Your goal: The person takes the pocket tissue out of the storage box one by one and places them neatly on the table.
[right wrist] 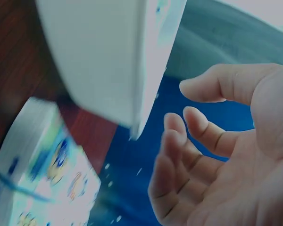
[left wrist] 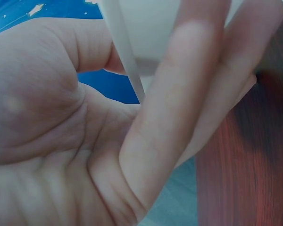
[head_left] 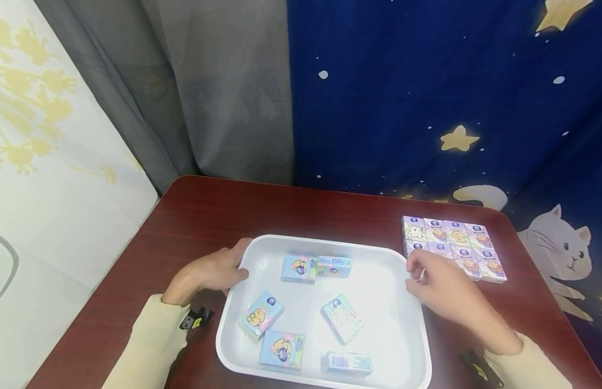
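A white tray (head_left: 388, 319) holds several small blue cartoon-printed packs (head_left: 283, 349), which look like pocket tissues. Some lie flat, and one pack (head_left: 349, 362) near the front rests on its side. My left hand (head_left: 211, 274) grips the tray's left rim, with the thumb over the edge and fingers under the wall; the left wrist view shows the tray wall (left wrist: 118, 42) between thumb and fingers. At the opposite rim, my right hand (head_left: 442, 283) has loosely bent fingers. In the right wrist view its fingertips (right wrist: 173, 123) are apart from the tray edge, holding nothing.
A block of lilac cartoon packs (head_left: 459, 237) in two rows lies at the table's right, just beyond my right hand. The dark red wooden table (head_left: 184, 216) ends at the back against a grey curtain (head_left: 233, 97) and a blue starry curtain (head_left: 379, 108).
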The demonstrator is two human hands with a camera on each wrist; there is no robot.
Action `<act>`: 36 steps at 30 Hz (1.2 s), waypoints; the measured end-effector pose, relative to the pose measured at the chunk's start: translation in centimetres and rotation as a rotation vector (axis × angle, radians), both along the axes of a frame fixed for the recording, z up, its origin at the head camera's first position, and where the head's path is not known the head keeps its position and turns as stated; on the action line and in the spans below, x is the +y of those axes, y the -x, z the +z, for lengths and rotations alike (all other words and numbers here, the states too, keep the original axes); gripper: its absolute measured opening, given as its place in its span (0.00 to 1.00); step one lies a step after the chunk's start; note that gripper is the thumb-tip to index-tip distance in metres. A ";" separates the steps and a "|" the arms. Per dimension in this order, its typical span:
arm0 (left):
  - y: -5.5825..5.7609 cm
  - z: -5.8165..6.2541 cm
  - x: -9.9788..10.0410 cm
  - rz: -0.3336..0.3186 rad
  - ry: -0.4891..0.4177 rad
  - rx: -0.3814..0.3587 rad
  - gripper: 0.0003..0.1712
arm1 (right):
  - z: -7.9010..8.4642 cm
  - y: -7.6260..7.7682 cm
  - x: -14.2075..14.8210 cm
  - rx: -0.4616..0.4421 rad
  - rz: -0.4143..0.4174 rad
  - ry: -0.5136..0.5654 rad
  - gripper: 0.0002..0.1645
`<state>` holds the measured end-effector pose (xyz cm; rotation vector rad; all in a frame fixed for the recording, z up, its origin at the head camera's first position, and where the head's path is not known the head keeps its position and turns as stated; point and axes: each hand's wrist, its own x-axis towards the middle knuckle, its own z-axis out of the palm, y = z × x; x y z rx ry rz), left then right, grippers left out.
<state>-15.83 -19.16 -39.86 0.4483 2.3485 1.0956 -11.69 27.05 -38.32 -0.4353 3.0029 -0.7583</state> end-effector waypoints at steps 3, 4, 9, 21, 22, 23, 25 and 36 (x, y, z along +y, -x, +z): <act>0.0 0.0 0.0 0.007 0.011 0.003 0.44 | 0.4 -0.4 -1.3 -0.009 0.061 -0.018 0.15; 0.0 0.0 0.0 0.008 0.010 0.001 0.44 | 0.5 -0.6 -1.7 -0.016 0.078 -0.027 0.16; 0.0 0.0 -0.1 0.008 0.005 -0.002 0.44 | 1.1 -1.5 -3.6 -0.088 0.164 -0.061 0.18; 0.0 0.0 0.0 0.006 0.010 0.000 0.43 | 1.7 -4.4 -7.4 -0.202 0.404 -0.151 0.20; 0.0 0.0 0.0 0.006 0.011 0.000 0.43 | 1.7 -4.6 -7.7 -0.203 0.424 -0.159 0.20; 0.0 0.0 0.0 0.006 0.012 0.001 0.43 | 1.7 -4.9 -8.1 -0.210 0.437 -0.166 0.21; 0.0 0.0 0.0 0.006 0.014 0.001 0.43 | 1.7 -5.5 -8.6 -0.258 0.439 -0.172 0.22; 0.0 -0.1 -0.1 0.008 0.009 -0.002 0.42 | 1.6 -7.0 -9.9 -0.513 0.495 -0.090 0.32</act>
